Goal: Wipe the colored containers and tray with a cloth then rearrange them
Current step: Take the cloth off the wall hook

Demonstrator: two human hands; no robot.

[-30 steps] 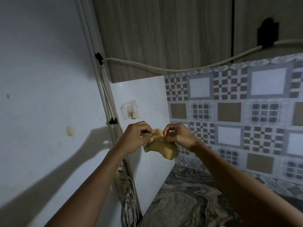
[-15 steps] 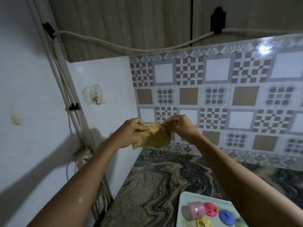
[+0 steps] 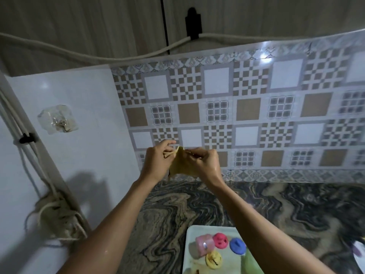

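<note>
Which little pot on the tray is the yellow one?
The yellow pot, alone at the front of the tray, nearest the camera. Behind it are the pale pink pot, the red-pink pot and the blue pot.

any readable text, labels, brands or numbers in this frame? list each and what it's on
No text can be read anywhere in this frame.
containers on the tray: raised shapes on the lids, blurred, no lettering legible.
wall tiles: patterns only.
cloth: plain, no print visible.
</note>
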